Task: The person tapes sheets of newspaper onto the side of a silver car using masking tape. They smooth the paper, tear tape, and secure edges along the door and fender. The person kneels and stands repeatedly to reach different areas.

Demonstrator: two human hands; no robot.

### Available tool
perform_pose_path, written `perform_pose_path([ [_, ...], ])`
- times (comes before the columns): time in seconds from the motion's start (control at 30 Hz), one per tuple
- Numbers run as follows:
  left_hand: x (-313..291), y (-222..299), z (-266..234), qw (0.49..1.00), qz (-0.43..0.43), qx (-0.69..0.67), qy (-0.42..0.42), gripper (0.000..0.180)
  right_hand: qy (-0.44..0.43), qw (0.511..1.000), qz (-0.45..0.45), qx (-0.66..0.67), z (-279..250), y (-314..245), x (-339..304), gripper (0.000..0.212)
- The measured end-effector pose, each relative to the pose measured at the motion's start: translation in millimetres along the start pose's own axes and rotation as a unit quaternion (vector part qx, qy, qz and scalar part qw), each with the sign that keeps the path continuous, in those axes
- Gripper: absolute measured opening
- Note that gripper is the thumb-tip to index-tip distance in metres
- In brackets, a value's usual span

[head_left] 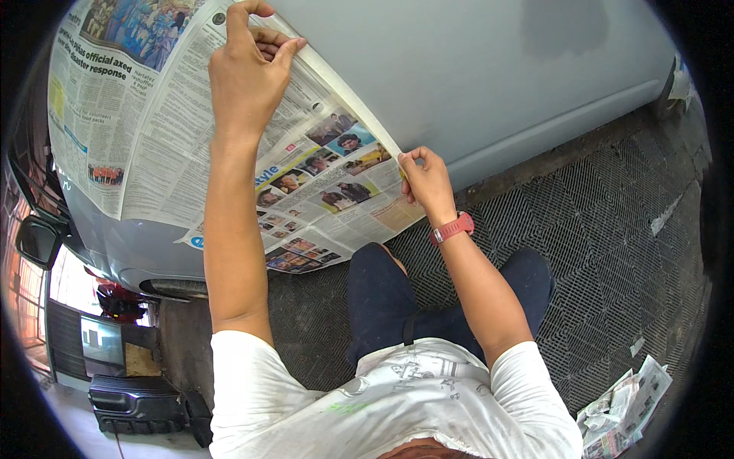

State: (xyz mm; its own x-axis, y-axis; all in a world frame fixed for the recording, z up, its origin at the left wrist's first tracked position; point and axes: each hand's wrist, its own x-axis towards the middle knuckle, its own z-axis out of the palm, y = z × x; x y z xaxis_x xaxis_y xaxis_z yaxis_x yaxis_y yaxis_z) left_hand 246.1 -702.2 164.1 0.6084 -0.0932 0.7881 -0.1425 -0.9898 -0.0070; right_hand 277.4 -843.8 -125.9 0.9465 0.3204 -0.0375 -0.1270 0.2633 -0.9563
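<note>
A newspaper sheet [306, 206] hangs against the side of a grey car [489, 69], with a pale strip of masking tape [348, 96] along its upper right edge. At the top of that edge my left hand [251, 80] is closed, thumb and fingers pinching the paper by the tape. My right hand [425, 180], with a red watch [453, 229] on its wrist, pinches the lower right end of the same taped edge. Exactly what lies between its fingertips is partly hidden. Another newspaper sheet [99, 115] covers the car to the left.
Dark ribbed matting [596, 222] covers the floor below the car. Crumpled newspaper [627, 409] lies at the lower right. At the left are a side mirror [38, 242], a wheel [176, 288] and a black plastic case [138, 404]. My knees are close to the car.
</note>
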Motion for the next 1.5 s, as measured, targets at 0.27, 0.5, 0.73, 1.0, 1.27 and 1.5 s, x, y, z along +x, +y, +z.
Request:
perform_pose_path([
  [0.27, 2.6, 6.2, -0.2, 0.999, -0.021, 0.033, 0.005, 0.05, -0.002, 1.0, -0.004, -0.024, -1.1, 1.2, 5.8, 0.028],
  [0.5, -27.0, -16.6, 10.6, 0.966, 0.156, 0.168, 0.117, 0.034, 0.005, 0.999, -0.014, -0.033, -3.6, 2.3, 9.5, 0.028],
  [0.73, -60.1, -45.1, 21.1, 0.926, 0.26, 0.271, -0.025, 0.053, -0.024, 0.999, -0.012, -0.037, -5.5, -0.3, 6.2, 0.028],
  [1.0, -60.4, -42.2, 15.8, 0.909, 0.273, 0.309, -0.066, 0.059, 0.001, 0.999, -0.023, -0.048, 0.9, 3.4, 10.5, 0.027],
  [1.27, -85.2, -39.0, 25.7, 0.887, 0.297, 0.324, -0.137, 0.058, 0.016, 0.998, -0.022, -0.063, 6.2, 4.0, 14.0, 0.028],
  [1.5, -96.2, -40.7, 34.0, 0.885, 0.302, 0.322, -0.149, 0.058, 0.021, 0.998, -0.028, -0.046, 7.2, 6.8, 13.0, 0.027],
])
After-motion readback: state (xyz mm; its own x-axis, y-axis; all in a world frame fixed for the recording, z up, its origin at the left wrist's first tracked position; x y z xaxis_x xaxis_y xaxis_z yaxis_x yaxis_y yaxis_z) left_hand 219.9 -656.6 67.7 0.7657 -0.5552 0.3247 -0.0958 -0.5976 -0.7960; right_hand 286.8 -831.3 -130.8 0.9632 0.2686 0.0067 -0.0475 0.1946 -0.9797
